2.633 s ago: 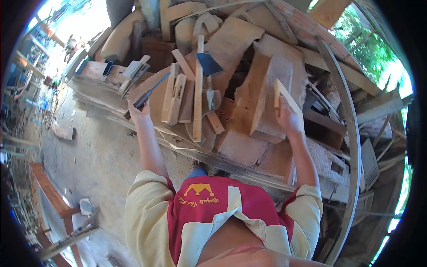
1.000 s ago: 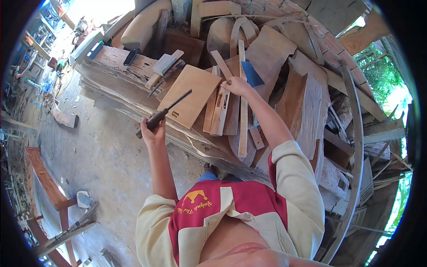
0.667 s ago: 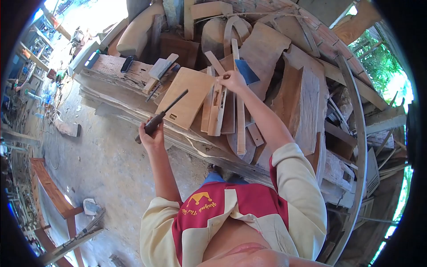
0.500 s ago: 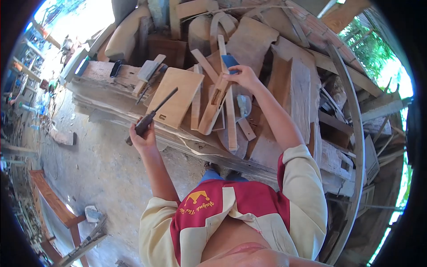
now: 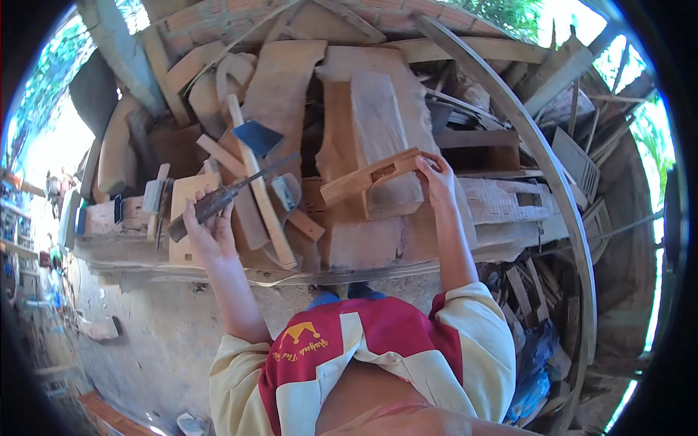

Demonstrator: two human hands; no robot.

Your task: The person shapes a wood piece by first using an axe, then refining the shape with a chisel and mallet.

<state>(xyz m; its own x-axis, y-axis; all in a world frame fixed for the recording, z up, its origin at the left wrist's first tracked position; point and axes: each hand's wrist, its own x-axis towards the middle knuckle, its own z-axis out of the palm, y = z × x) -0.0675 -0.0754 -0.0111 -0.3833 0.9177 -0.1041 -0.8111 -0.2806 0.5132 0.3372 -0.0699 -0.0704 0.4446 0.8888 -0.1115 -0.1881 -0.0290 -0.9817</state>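
Observation:
My left hand (image 5: pixel 211 231) is closed around the dark handle of a chisel (image 5: pixel 207 209); its long thin blade points up and right over the workbench. In my right hand (image 5: pixel 439 182) is the right end of a short wooden block (image 5: pixel 356 183) with a rough slot cut in its face. The block is held tilted above the boards, apart from the chisel. A blue flat piece (image 5: pixel 257 136) lies by a long light wooden strip (image 5: pixel 256 182) between my hands. Below the chisel is a pale flat board (image 5: pixel 183 236), partly covered by my left hand.
The workbench (image 5: pixel 407 272) carries a broad plank (image 5: pixel 374 120), a clear-and-blue small item (image 5: pixel 283 193) and a clamp-like tool (image 5: pixel 154 196). A long curved wooden strip (image 5: pixel 542 152) arches on the right. Scrap wood (image 5: pixel 534 291) and a blue bag (image 5: pixel 529 396) lie below.
My view has turned to the right. My right hand has carried the slotted block rightward, away from the blue piece, and turned it flatter. The chisel has come over the bench in my left hand.

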